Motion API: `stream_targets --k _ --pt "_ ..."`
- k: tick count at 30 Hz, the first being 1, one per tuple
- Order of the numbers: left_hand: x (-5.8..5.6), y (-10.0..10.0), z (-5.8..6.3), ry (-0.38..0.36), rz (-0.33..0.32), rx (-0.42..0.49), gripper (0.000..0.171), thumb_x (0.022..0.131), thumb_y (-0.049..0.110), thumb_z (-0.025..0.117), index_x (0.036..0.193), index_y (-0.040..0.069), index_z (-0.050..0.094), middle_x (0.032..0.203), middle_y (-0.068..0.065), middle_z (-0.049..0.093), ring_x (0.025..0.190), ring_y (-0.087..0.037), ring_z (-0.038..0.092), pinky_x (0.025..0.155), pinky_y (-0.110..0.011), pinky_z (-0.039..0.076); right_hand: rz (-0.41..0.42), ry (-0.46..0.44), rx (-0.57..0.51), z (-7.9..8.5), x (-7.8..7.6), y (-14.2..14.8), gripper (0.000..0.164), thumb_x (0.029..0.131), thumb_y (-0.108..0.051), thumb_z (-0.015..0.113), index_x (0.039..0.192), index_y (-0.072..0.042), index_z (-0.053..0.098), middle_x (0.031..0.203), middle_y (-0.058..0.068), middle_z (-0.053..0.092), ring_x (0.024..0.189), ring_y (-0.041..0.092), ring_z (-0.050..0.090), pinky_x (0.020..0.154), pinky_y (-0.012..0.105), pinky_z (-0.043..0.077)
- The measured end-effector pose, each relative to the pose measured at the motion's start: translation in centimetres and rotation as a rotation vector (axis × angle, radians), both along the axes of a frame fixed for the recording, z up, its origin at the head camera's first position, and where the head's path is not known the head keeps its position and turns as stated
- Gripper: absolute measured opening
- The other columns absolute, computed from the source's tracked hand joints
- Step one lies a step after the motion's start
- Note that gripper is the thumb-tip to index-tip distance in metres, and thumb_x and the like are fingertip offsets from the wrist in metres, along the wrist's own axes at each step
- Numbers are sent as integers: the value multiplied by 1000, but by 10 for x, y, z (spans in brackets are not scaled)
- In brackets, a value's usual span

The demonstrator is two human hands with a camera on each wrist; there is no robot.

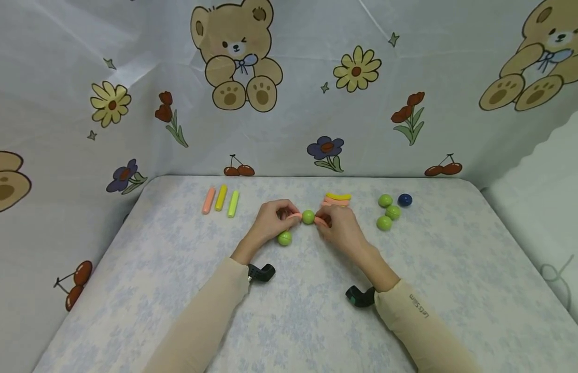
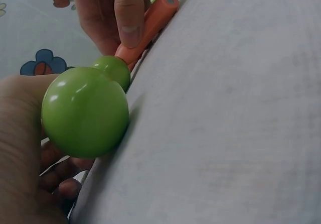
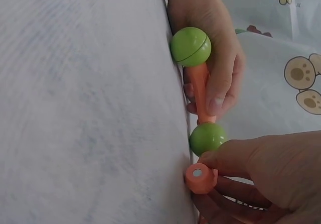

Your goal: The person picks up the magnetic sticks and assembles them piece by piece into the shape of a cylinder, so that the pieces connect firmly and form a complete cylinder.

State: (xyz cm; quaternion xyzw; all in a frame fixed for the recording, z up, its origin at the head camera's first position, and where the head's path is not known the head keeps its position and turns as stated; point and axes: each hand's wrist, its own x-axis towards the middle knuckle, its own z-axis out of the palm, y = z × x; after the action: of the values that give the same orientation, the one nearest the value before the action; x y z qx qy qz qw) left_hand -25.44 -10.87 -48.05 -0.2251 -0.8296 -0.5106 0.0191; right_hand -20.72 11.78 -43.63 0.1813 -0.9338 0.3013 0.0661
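In the head view my left hand (image 1: 266, 221) pinches a salmon-orange rod (image 3: 199, 89) that joins two green balls. One green ball (image 1: 308, 217) sits between my hands; the other ball (image 1: 284, 238) lies nearer me, below the left fingers. Between thumb and fingers, my right hand (image 1: 343, 228) pinches a second salmon-orange rod (image 2: 156, 19). One end of that rod is right at the middle ball, and its free end shows a small silvery disc. Much of both rods is hidden by fingers in the head view.
Behind my right hand lie curved yellow (image 1: 338, 196) and salmon pieces. Salmon (image 1: 208, 201), yellow (image 1: 221, 198) and lime (image 1: 233, 203) rods lie at the back left. Several green balls (image 1: 384, 223) and a dark blue ball (image 1: 405, 200) stand at right. A printed curtain (image 1: 289, 129) hangs behind the table.
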Motion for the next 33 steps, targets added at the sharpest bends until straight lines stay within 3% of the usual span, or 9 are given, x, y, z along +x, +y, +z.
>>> stream_targets --k 19,27,33 --pt "-1 1 -1 -2 13 -30 7 96 25 80 96 18 79 75 -1 64 65 -17 53 62 -26 42 -2 16 2 -2 -1 0 6 98 -9 75 97 -5 79 76 1 66 64 11 56 63 30 48" --pt "-1 0 -2 -10 14 -27 8 95 26 81 96 18 79 75 0 63 65 -17 53 62 -27 42 -23 -4 -70 5 -1 6 18 98 -9 72 112 1 77 97 9 78 79 18 74 76 39 61" --pt "-1 1 -2 15 9 -30 9 95 24 81 98 16 79 74 -2 64 64 -17 53 61 -27 42 -94 79 -138 16 -8 26 19 98 -7 71 114 3 76 107 17 78 92 31 76 81 46 63"
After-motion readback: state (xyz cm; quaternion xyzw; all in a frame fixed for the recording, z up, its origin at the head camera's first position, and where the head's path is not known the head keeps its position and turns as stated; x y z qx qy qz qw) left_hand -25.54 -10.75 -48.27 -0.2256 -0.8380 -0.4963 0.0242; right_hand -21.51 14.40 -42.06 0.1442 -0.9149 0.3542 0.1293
